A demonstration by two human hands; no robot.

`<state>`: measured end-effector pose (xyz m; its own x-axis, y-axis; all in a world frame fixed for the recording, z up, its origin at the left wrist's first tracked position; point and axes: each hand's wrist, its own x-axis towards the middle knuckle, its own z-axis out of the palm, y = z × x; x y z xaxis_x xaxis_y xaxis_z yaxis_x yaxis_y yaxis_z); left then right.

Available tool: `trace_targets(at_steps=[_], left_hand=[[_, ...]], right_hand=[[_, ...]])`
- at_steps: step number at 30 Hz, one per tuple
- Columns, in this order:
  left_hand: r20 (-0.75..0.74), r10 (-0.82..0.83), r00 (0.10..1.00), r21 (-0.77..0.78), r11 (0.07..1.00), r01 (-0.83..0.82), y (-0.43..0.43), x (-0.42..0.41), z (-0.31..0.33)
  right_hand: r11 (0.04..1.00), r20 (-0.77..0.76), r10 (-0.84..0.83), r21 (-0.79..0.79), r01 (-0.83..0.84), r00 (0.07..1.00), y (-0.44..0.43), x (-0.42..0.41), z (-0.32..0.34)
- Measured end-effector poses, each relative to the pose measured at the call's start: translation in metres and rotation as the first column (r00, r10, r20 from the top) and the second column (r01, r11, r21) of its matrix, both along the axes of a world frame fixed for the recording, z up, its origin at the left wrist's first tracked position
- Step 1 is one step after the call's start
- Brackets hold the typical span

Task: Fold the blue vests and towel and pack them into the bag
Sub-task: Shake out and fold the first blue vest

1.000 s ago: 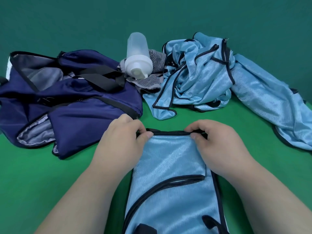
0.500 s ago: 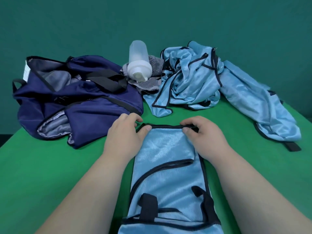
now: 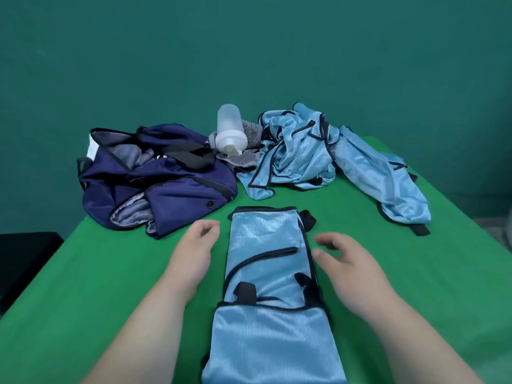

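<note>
I count three blue vests (image 3: 266, 245), one bag (image 3: 171, 187), one bottle (image 3: 230, 128), one grey towel (image 3: 245, 159), a left hand (image 3: 194, 253) and a right hand (image 3: 350, 266).

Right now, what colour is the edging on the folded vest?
Black edging on the light blue folded vest, best seen in the head view.

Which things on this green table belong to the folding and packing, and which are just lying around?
Part of the job: half-folded blue vest, crumpled blue vests, grey striped towel, navy bag.
Just lying about: white plastic bottle, resting on the towel.
</note>
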<state>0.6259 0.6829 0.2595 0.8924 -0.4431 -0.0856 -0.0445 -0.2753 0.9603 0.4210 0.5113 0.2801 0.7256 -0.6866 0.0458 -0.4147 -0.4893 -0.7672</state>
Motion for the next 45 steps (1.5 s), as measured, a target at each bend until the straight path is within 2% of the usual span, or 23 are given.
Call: trace_targets(at_steps=[2, 5, 7, 10, 12, 25, 31, 34, 38, 42, 45], left_hand=[[-0.076, -0.009, 0.997, -0.051, 0.999, 0.005, 0.020, -0.033, 0.007], [0.029, -0.016, 0.999, -0.017, 1.000, 0.017, 0.043, -0.074, 0.017], [0.149, -0.046, 0.988, 0.092, 0.995, 0.033, 0.054, -0.092, 0.020], [0.302, -0.154, 0.941, 0.348, 0.937, 0.041, 0.065, -0.103, 0.016], [0.355, -0.196, 0.914, 0.424, 0.905, 0.029, 0.068, -0.107, 0.010], [0.302, -0.267, 0.915, 0.497, 0.863, 0.088, 0.057, -0.095, 0.013], [0.257, -0.248, 0.934, 0.363, 0.920, 0.145, 0.058, -0.091, 0.016], [0.251, -0.236, 0.939, 0.249, 0.953, 0.173, 0.059, -0.091, 0.021], [0.140, -0.213, 0.967, 0.046, 0.977, 0.208, 0.058, -0.089, 0.026], [0.040, -0.197, 0.980, -0.132, 0.971, 0.200, 0.054, -0.088, 0.029], [0.004, -0.183, 0.983, -0.226, 0.958, 0.179, 0.046, -0.086, 0.036]], right_hand=[[0.999, -0.020, 0.029, -0.042, -0.030, 0.999, 0.018, -0.019, -0.006], [0.980, -0.061, 0.101, -0.165, -0.110, 0.993, 0.032, -0.040, -0.015], [0.966, -0.088, 0.141, -0.205, -0.157, 0.986, 0.035, -0.047, -0.015], [0.942, -0.152, 0.207, -0.235, -0.239, 0.967, 0.040, -0.051, -0.017], [0.925, -0.200, 0.224, -0.265, -0.273, 0.954, 0.044, -0.050, -0.018], [0.826, -0.327, 0.246, -0.422, -0.375, 0.912, 0.047, -0.017, -0.023], [0.847, -0.234, 0.289, -0.389, -0.361, 0.928, 0.047, -0.011, -0.028], [0.882, -0.148, 0.307, -0.325, -0.340, 0.940, 0.041, -0.013, -0.029], [0.932, 0.097, 0.358, -0.090, -0.350, 0.929, 0.037, -0.018, -0.014], [0.907, 0.242, 0.350, 0.155, -0.392, 0.905, 0.033, -0.021, 0.004], [0.874, 0.352, 0.333, 0.232, -0.426, 0.875, 0.025, -0.017, 0.011]])
